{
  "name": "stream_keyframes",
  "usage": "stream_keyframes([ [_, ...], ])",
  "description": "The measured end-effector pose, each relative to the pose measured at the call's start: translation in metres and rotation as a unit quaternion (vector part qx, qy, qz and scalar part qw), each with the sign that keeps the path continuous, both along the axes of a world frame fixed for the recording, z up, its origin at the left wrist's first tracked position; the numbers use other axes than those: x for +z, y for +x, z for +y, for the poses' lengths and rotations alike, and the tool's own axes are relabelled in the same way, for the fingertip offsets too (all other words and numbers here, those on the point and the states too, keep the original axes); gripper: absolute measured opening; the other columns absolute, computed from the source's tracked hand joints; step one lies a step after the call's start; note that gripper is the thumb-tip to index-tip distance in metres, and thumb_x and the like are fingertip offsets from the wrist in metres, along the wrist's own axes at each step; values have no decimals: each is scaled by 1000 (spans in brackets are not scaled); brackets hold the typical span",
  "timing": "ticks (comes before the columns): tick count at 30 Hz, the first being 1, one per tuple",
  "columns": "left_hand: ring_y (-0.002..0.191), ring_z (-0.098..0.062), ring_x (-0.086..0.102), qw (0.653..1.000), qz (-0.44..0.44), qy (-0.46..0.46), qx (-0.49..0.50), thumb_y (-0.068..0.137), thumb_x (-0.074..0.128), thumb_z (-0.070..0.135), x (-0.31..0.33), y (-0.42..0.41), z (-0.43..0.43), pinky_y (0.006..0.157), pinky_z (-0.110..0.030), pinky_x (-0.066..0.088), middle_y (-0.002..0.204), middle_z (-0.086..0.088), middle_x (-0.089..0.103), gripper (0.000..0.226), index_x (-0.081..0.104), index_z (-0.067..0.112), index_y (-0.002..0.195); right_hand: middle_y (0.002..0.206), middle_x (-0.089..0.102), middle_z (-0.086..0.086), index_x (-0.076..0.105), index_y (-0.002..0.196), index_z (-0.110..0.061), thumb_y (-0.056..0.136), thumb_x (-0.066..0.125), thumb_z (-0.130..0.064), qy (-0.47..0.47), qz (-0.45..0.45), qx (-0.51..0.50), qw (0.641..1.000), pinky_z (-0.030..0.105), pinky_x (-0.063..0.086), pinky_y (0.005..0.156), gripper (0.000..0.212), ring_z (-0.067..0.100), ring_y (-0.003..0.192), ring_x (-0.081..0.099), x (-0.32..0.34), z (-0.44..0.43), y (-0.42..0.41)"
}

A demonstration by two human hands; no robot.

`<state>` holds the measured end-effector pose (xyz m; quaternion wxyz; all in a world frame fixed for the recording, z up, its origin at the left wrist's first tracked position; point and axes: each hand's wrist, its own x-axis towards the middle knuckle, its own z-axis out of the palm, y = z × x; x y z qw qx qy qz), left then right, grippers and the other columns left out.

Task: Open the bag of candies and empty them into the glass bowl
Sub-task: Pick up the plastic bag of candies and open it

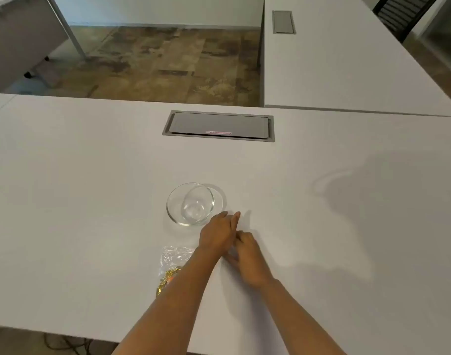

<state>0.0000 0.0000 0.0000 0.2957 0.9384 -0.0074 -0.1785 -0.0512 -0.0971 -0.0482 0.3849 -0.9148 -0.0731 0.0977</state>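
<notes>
An empty clear glass bowl [190, 204] stands on the white table [91, 188]. Nearer to me, a clear plastic bag [173, 260] lies flat with gold-wrapped candies [166, 280] in its near end; my left forearm covers its right part. My left hand [217, 233] is just right of the bowl, fingers stretched out and empty. My right hand [247, 254] lies beside it with the fingers curled, touching the left hand. Neither hand touches the bag or the bowl.
A grey cable hatch [218, 126] is set into the table beyond the bowl. A second white desk [334, 60] joins at the back right, with a dark chair [401, 14] behind it. The table's near edge runs just below my elbows.
</notes>
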Motion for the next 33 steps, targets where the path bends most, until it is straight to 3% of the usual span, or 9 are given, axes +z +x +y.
stream_keyframes([
  [3, 131, -26, 43, 999, 48, -5, -23, 99, 18, 45, 2, 3, 3, 104, -46, 39, 143, -9, 47, 57, 62, 10, 109, 102, 64, 2, 57, 114, -11, 78, 68, -30, 118, 82, -44, 989, 26, 50, 84, 42, 15, 96, 61, 3, 30, -1],
  [7, 134, -24, 41, 998, 50, -12, -39, 100, 20, 43, 3, 4, 12, 105, -43, 38, 146, -8, 44, 56, 63, 7, 102, 66, 52, -10, 52, 76, -22, 82, 61, -18, 181, 133, -96, 970, 23, 45, 65, 12, 9, 69, 56, 1, 51, 3],
  [11, 104, -31, 59, 997, 67, -12, -24, 100, 23, 41, 12, 5, 17, 88, -39, 45, 92, -8, 59, 54, 54, 4, 75, 56, 55, -5, 55, 63, -22, 86, 62, -18, 164, 171, -63, 970, 16, 41, 58, 24, 7, 56, 52, 7, 50, 7],
  [14, 107, -31, 61, 981, 178, 12, -81, 99, 26, 42, 30, 12, 22, 100, -39, 44, 111, -16, 67, 58, 65, 1, 107, 87, 72, 15, 66, 86, -12, 88, 60, -11, 221, 169, -32, 960, 21, 53, 79, 7, 17, 80, 66, 26, 42, 8],
  [16, 106, -29, 61, 974, 204, 11, -102, 98, 29, 44, 45, 17, 26, 101, -38, 44, 116, -16, 66, 57, 66, 2, 111, 94, 72, 11, 60, 92, -19, 90, 53, -4, 265, 146, -9, 953, 17, 54, 82, 17, 11, 87, 69, 42, 34, 7],
  [21, 87, -25, 66, 984, 141, -95, -53, 96, 38, 42, 98, 30, 39, 71, -28, 54, 96, -16, 71, 53, 68, -2, 97, 89, 76, -6, 60, 91, -29, 93, 50, -19, 280, 108, -14, 954, 18, 54, 78, 14, 7, 87, 71, 90, -1, 19],
  [25, 86, -21, 71, 983, 82, -160, -47, 93, 51, 34, 129, 35, 47, 78, -31, 55, 95, -9, 75, 35, 72, 6, 97, 90, 73, 4, 61, 91, -23, 93, 53, -25, 299, 58, -61, 951, 18, 54, 65, 8, 14, 80, 69, 130, -27, 49],
  [28, 82, -17, 70, 984, 39, -165, -49, 87, 63, 20, 139, 34, 40, 75, -27, 58, 95, -10, 75, 21, 73, 6, 99, 90, 72, 6, 60, 94, -19, 93, 53, -23, 264, 28, -74, 961, 20, 54, 74, 8, 17, 85, 68, 149, -37, 67],
  [33, 69, -18, 69, 972, 16, -215, 88, 84, 67, 13, 140, 34, 24, 64, -18, 57, 94, -17, 74, 21, 72, 0, 100, 98, 64, -7, 61, 103, -17, 91, 56, -23, 203, -25, -115, 972, 7, 43, 70, 14, 6, 89, 60, 161, -32, 81],
])
